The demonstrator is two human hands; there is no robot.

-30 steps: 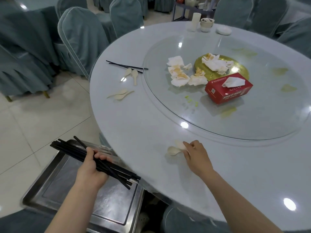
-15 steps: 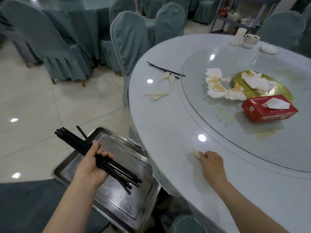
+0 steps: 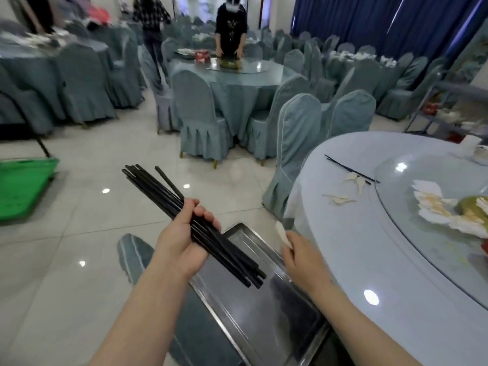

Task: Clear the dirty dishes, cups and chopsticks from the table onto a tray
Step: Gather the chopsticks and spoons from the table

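My left hand grips a bundle of several black chopsticks slanting over the left edge of the metal tray, which sits low beside the round table. My right hand pinches a white spoon above the tray's far corner, just off the table's rim. On the table lie a pair of black chopsticks and several white spoons. Crumpled napkins lie on the glass turntable.
Covered chairs stand close against the table's left side. A green bin sits on the floor at far left. Other covered tables fill the room, and a person works at the one straight ahead. A cup stands at the table's far edge.
My right hand lifted the spoon off the table and carried it left over the tray. My left hand raised the chopstick bundle. The view swung up and left.
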